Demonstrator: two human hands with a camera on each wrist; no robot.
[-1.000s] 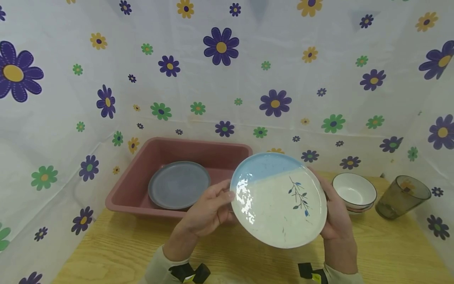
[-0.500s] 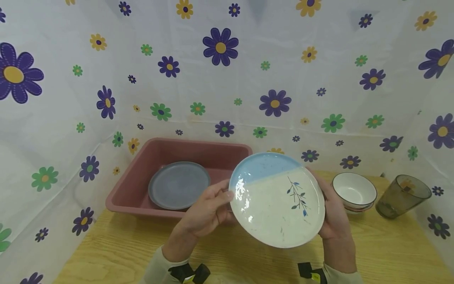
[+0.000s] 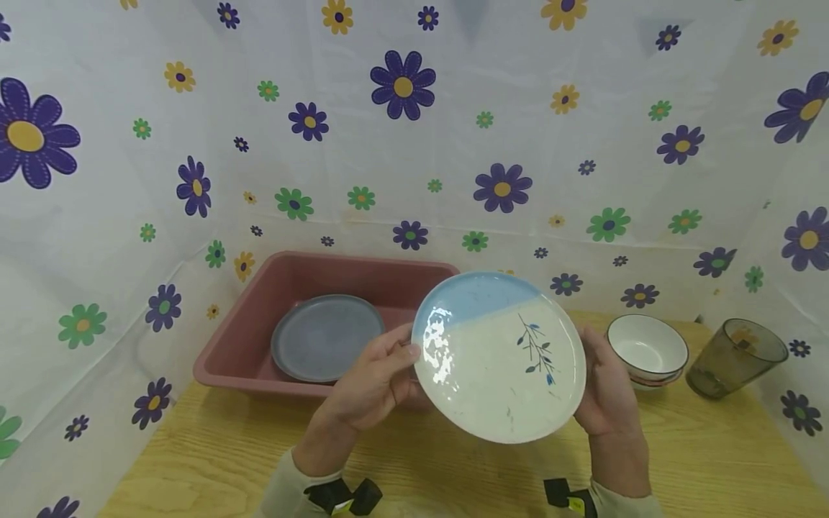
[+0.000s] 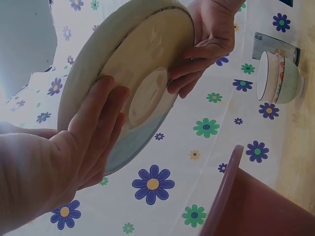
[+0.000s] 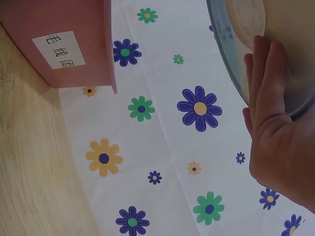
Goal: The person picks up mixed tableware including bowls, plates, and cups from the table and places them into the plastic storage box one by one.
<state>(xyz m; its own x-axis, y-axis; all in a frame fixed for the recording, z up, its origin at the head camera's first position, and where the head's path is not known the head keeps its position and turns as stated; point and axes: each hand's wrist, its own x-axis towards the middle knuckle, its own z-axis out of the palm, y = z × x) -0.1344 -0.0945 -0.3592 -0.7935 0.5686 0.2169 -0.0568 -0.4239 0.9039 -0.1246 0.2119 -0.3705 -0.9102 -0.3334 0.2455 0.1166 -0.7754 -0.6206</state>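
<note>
A round plate (image 3: 499,374), cream with a blue band and a blue-leaved sprig, is held tilted above the table, its face towards the head camera. At its left edge my left hand (image 3: 372,385) grips it, thumb at the rim and fingers spread under the base. The right hand (image 3: 609,388) holds the opposite edge; in the left wrist view its fingers (image 4: 189,73) reach under the plate near the foot ring. A grey-blue plate (image 3: 327,338) lies inside the pink plastic basin (image 3: 259,385) to the left.
Stacked bowls (image 3: 648,345), a white one with a dark rim on top, stand right of the held plate. Beside them is a smoky transparent cup (image 3: 735,360). A flower-print sheet (image 3: 363,151) encloses the wooden table (image 3: 214,453). The basin carries a white label (image 5: 59,50).
The held plate has shifted slightly left and up, with both hands still on it. The basin, bowls and cup have stayed put.
</note>
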